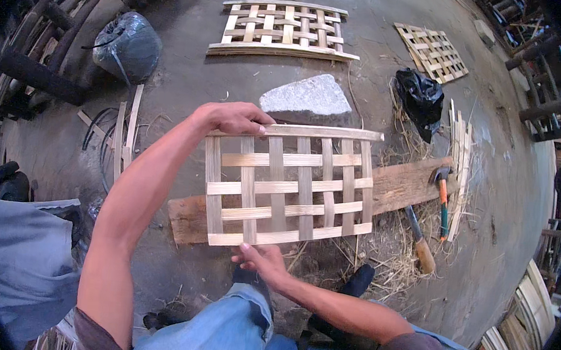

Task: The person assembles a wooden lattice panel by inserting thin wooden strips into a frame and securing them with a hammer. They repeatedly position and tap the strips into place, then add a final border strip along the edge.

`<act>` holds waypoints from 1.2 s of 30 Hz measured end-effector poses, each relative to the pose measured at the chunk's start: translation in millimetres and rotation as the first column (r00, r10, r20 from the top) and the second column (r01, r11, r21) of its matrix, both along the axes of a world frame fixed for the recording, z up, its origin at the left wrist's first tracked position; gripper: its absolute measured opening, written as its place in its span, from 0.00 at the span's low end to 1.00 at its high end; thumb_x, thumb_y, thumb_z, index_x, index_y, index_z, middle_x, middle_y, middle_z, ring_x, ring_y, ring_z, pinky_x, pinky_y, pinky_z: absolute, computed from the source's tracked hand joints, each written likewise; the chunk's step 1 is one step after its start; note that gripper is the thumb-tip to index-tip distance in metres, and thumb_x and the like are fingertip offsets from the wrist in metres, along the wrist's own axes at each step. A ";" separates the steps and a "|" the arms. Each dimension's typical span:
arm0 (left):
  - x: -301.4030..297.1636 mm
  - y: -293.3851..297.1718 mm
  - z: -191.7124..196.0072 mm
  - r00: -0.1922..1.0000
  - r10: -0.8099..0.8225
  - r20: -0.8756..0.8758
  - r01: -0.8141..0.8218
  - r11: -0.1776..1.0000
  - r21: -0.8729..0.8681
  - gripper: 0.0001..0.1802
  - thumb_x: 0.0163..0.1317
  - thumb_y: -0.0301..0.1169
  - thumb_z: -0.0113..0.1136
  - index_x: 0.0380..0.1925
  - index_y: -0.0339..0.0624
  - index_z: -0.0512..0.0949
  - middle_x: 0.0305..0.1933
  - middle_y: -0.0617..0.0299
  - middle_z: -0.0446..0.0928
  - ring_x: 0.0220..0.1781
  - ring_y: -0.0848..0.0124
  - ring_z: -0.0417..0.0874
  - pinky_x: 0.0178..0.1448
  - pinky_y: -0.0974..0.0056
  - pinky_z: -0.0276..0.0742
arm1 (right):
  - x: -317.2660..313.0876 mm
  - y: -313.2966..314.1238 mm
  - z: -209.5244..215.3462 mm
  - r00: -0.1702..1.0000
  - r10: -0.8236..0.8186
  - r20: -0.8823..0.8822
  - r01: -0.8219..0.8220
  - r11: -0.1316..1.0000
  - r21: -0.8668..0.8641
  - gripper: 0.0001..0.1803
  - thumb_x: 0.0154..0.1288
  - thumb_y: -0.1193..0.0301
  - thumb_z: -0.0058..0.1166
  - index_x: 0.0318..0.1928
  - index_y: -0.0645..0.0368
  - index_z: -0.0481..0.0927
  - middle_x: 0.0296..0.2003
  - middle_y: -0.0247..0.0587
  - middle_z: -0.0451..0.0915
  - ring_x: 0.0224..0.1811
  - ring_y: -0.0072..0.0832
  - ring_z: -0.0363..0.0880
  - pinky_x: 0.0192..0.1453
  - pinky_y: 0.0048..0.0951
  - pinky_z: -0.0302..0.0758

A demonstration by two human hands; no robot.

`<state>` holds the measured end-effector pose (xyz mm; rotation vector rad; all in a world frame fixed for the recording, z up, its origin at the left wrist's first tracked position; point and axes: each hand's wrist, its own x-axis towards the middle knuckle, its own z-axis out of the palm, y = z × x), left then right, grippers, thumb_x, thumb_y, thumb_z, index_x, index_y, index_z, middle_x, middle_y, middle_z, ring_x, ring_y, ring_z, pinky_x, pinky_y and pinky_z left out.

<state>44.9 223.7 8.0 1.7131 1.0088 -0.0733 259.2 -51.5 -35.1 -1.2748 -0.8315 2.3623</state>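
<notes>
A lattice panel woven from pale wood strips [291, 189] is held up before me, over a rough wooden plank [403, 186]. My left hand [237, 118] is closed on the far left corner, its fingers over the thick top strip. At the near edge, my right hand [263, 263] grips the bottom strip, thumb against it and fingers curled below. A hammer with an orange and green handle [443, 202] rests with its head on the plank's right end. Beside it lies a wooden-handled blade tool [421, 244].
Beyond the panel sits a pale stone block [307, 97]. Two more woven panels lie farther off, one behind the stone [283, 32] and one at the right [431, 53]. A black plastic bag [420, 100], loose strips [459, 157] and shavings [395, 272] are on the right.
</notes>
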 end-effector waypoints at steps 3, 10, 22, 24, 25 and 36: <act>9.1 0.1 -12.2 0.996 -0.082 0.039 0.084 0.995 -0.045 0.25 0.68 0.34 0.54 0.65 0.41 0.72 0.56 0.58 0.80 0.57 0.68 0.78 0.66 0.60 0.70 | -1.6 -13.3 3.1 0.996 0.033 -0.083 -0.038 0.997 -0.062 0.21 0.76 0.57 0.49 0.53 0.63 0.80 0.45 0.40 0.83 0.40 0.23 0.82 0.43 0.27 0.79; 12.1 -15.7 -25.5 0.994 -0.027 0.102 0.043 0.986 -0.164 0.25 0.71 0.36 0.53 0.66 0.41 0.71 0.59 0.59 0.78 0.60 0.69 0.76 0.69 0.59 0.68 | 117.7 50.1 51.6 0.695 -0.326 0.641 -0.178 0.786 0.592 0.11 0.66 0.70 0.56 0.45 0.61 0.77 0.36 0.45 0.80 0.39 0.37 0.79 0.48 0.37 0.76; 11.8 12.0 -11.7 0.991 0.083 0.103 -0.091 0.993 0.076 0.22 0.71 0.35 0.52 0.61 0.39 0.74 0.59 0.57 0.78 0.60 0.70 0.75 0.66 0.60 0.70 | 241.3 91.0 3.2 0.950 -0.147 0.275 0.099 0.979 0.180 0.11 0.77 0.62 0.48 0.49 0.54 0.75 0.41 0.29 0.79 0.42 0.18 0.78 0.45 0.29 0.77; 16.5 16.0 -7.6 0.962 0.259 0.089 -0.274 0.931 0.241 0.19 0.72 0.35 0.50 0.57 0.39 0.77 0.55 0.55 0.80 0.58 0.65 0.79 0.63 0.58 0.73 | 243.9 92.1 -0.3 0.952 -0.133 0.274 0.078 0.976 0.203 0.11 0.76 0.61 0.48 0.49 0.54 0.75 0.42 0.29 0.79 0.42 0.19 0.78 0.45 0.29 0.77; 19.0 20.6 -9.5 0.957 0.281 0.075 -0.288 0.882 0.373 0.19 0.72 0.36 0.50 0.58 0.40 0.76 0.56 0.54 0.79 0.59 0.62 0.78 0.64 0.57 0.73 | 245.6 95.4 -1.8 0.945 -0.132 0.298 0.072 0.977 0.201 0.12 0.76 0.60 0.49 0.50 0.54 0.75 0.42 0.29 0.79 0.42 0.19 0.78 0.45 0.30 0.78; 57.0 83.4 -39.6 0.971 0.228 -0.069 -0.126 0.738 0.663 0.32 0.68 0.49 0.54 0.69 0.53 0.65 0.70 0.50 0.67 0.70 0.53 0.69 0.72 0.52 0.66 | 225.6 117.1 6.7 0.953 -0.139 0.270 0.058 0.956 0.287 0.18 0.76 0.60 0.49 0.56 0.57 0.76 0.45 0.30 0.82 0.45 0.17 0.78 0.47 0.25 0.77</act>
